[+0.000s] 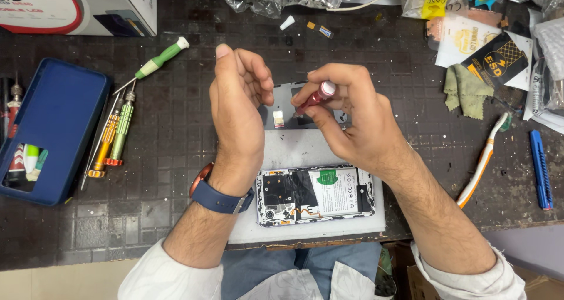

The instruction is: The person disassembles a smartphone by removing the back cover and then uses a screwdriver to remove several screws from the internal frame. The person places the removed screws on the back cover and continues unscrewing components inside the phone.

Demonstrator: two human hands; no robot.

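Note:
My right hand (343, 115) grips a dark red screwdriver (317, 95) with a pale cap, its tip pointing down at a grey phone back cover (281, 109). My left hand (238, 100) stands on edge beside that cover, fingers curled against its left side. Below both hands an opened phone (314, 195) lies on a white mat (305, 150), showing its battery and dark shielding. A blue watch band sits on my left wrist.
A blue phone case (53, 123) lies at the left with small tools in its cutout. Green and orange screwdrivers (117, 129) lie beside it. A toothbrush (482, 159), a blue knife (540, 168), a green cloth (467, 88), packets and a box line the right and back.

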